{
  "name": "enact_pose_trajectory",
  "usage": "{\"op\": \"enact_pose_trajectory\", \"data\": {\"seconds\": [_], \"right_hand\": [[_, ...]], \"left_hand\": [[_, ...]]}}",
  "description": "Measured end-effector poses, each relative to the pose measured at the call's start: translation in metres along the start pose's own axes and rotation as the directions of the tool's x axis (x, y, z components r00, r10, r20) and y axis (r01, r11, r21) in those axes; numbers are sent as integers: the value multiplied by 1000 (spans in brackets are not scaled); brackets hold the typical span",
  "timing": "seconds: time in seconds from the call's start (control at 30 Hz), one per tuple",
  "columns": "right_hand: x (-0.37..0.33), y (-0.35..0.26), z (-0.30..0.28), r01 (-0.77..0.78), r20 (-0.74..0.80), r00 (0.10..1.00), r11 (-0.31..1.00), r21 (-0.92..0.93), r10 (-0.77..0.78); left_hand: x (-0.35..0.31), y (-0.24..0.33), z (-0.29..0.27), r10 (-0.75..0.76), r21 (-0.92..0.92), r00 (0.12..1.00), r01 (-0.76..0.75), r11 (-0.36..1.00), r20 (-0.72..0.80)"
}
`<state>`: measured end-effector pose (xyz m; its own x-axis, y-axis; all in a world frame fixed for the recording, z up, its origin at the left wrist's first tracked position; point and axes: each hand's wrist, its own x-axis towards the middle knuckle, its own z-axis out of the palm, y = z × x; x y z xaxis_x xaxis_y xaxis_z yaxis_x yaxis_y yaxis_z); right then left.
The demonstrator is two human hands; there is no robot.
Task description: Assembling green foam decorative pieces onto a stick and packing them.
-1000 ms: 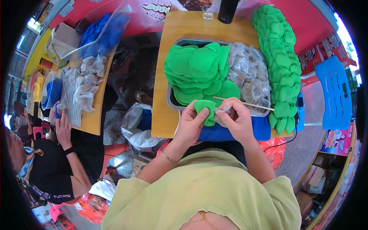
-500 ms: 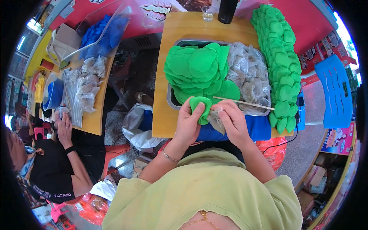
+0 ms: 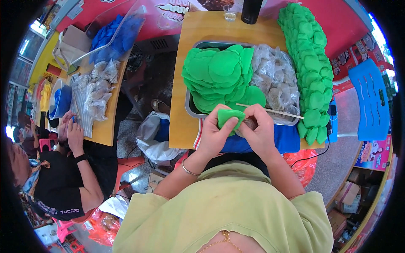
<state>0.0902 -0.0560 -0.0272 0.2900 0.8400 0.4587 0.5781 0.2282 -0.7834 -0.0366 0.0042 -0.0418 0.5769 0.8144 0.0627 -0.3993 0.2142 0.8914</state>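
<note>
My left hand (image 3: 213, 134) is closed on a folded green fabric piece (image 3: 230, 116), thumb across its front. Against it, my right hand (image 3: 260, 131) pinches a small clear plastic bag (image 3: 252, 123) with brownish contents, most of it hidden by my fingers and the cloth. Both hands meet in front of a grey tray (image 3: 190, 110). Within the tray, a heap of round green fabric pieces (image 3: 219, 69) fills the left side and filled plastic bags (image 3: 274, 76) the right. A thin pale stick (image 3: 278, 112) lies across the tray's near right part.
A long stack of stuffed green pieces (image 3: 310, 63) lines the table's right edge. Behind the tray stand a black bottle (image 3: 250, 12) and a plastic cup (image 3: 230, 16). A blue chair (image 3: 370, 99) is at the right. At left, another person's hand (image 3: 76, 137) works by a second table (image 3: 110, 105).
My hands have come closer together. The green piece has turned flatter, and the bag that hung from my right fingers now sits mostly hidden against it.
</note>
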Motion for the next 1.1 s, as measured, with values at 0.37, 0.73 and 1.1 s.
{"op": "enact_pose_trajectory", "data": {"seconds": [0.37, 0.73, 1.1], "right_hand": [[8, -18, 3, -491, 242, 870, 728, 478, 428], [-5, -1, 8, -491, 245, 871, 767, 412, 426], [2, 2, -6, -458, 142, 888, 815, 354, 437]], "left_hand": [[-7, -16, -4, -156, -253, 978, 117, 960, -141], [-3, -5, -9, 16, -14, 989, -19, 1000, -148], [-3, 9, -20, -14, 151, 1000, 11, 988, 22]]}}
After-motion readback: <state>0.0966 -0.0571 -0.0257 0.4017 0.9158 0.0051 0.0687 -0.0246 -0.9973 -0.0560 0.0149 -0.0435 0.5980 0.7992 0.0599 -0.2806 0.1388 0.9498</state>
